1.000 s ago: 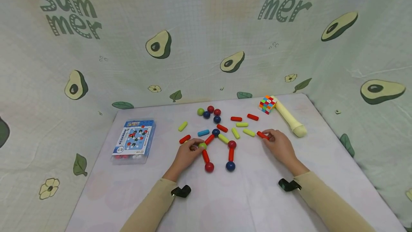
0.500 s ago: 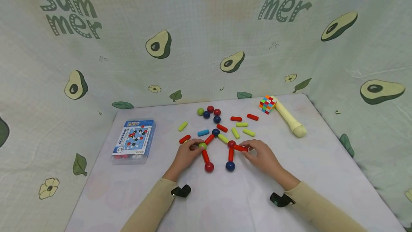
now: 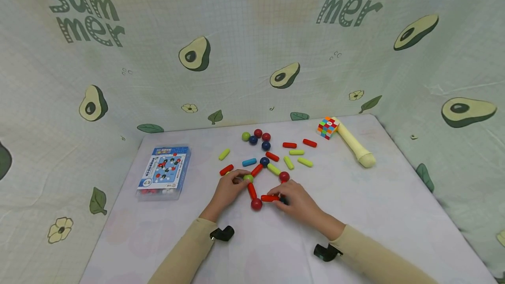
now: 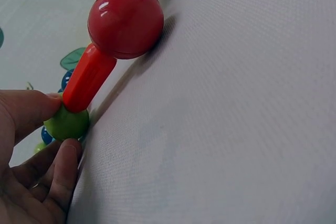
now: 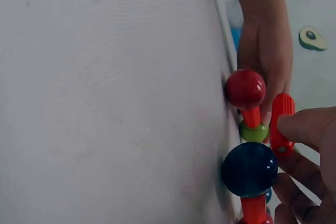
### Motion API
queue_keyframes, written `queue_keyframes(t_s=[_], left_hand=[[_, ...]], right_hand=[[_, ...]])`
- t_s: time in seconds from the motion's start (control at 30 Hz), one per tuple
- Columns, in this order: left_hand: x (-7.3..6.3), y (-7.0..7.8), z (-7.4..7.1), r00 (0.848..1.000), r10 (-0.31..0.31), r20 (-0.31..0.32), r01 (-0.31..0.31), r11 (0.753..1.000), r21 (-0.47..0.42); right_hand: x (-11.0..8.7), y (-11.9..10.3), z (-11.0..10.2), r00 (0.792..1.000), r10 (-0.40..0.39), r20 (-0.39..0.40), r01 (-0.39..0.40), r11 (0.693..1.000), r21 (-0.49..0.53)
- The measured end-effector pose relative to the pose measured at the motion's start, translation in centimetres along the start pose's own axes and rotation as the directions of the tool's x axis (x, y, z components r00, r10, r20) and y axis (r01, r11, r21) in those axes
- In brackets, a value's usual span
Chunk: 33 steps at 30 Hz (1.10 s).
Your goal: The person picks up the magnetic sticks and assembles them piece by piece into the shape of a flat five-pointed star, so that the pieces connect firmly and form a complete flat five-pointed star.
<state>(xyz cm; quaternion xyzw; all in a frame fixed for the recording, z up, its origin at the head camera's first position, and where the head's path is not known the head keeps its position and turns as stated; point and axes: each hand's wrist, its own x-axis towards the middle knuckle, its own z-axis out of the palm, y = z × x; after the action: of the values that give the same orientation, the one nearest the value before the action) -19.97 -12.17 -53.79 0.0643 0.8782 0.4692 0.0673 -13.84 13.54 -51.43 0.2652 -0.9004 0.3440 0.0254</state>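
Observation:
My left hand (image 3: 230, 189) pinches a green ball (image 4: 67, 123) between thumb and fingertips. That ball belongs to an open frame of balls and rods lying on the table. From it a red rod (image 4: 89, 77) leads to a red ball (image 4: 126, 22). My right hand (image 3: 297, 203) pinches a loose red rod (image 5: 282, 124), its free end just right of that red ball. Right beside its fingers is the dark blue ball (image 5: 249, 169) at the frame's other end, mostly hidden in the head view. A dark blue ball (image 3: 264, 162) forms the top corner, and another red ball (image 3: 284, 176) the right.
Several red, yellow-green and blue rods (image 3: 249, 162) lie behind the frame, with loose balls (image 3: 266, 146) farther back. A boxed set (image 3: 163, 173) lies at left. At back right are a puzzle cube (image 3: 328, 128) and a pale yellow bone-shaped stick (image 3: 355, 143).
My right hand has carried the red rod leftward and toward me, from the right of the frame to between its two near ends. My left hand has stayed on the green ball.

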Motion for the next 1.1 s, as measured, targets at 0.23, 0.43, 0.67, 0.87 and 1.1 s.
queue_keyframes(t_s=[0.23, 0.43, 0.67, 0.87, 1.1], left_hand=[[0.1, -0.1, 0.0, 1.000, -0.010, -0.004, 0.010, 1.000, -0.001], [0.0, -0.1, 0.1, 1.000, -0.009, -0.006, 0.009, 1.000, -0.002], [-0.1, 0.0, 0.3, 1.000, -0.012, -0.019, 0.012, 1.000, -0.014], [-0.2, 0.1, 0.6, 0.999, -0.019, -0.026, 0.019, 1.000, -0.012], [-0.4, 0.3, 0.8, 0.998, 0.000, -0.062, 0.000, 1.000, 0.005]], right_hand=[[-0.2, 0.3, 0.5, 0.999, 0.005, 0.032, -0.003, 0.997, -0.075], [-0.5, 0.6, 0.1, 0.997, 0.020, 0.073, -0.011, 0.993, -0.121], [-0.5, 0.7, 0.3, 0.995, -0.029, 0.100, 0.045, 0.986, -0.161], [-0.5, 0.7, 0.2, 0.994, 0.006, 0.107, 0.010, 0.990, -0.143], [0.0, 1.8, -1.3, 0.976, 0.218, -0.030, -0.216, 0.975, 0.052]])
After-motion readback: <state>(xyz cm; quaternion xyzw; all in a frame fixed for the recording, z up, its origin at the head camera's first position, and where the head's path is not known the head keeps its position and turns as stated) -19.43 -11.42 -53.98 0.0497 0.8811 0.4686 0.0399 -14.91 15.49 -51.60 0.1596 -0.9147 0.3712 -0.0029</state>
